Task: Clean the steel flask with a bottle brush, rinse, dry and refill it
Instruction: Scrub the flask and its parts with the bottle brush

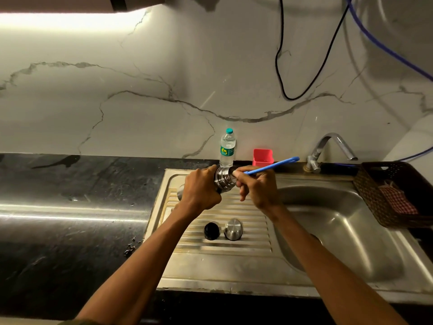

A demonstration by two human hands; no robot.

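Note:
My left hand (201,187) grips the steel flask (223,179) around its body, holding it on its side above the ribbed drainboard (234,247), mouth pointing right. My right hand (256,186) holds the blue bottle brush (273,165) by its handle, with the brush head at or inside the flask's mouth and hidden there. The handle sticks out up and to the right. On the drainboard nearer me lie a black stopper (211,230) and a steel cap (233,229), side by side.
A clear plastic water bottle (227,148) and a red holder (263,157) stand at the back wall. The sink basin (339,231) and tap (328,148) are to the right. A dark woven basket (393,191) holds a checked cloth. Black counter stretches left.

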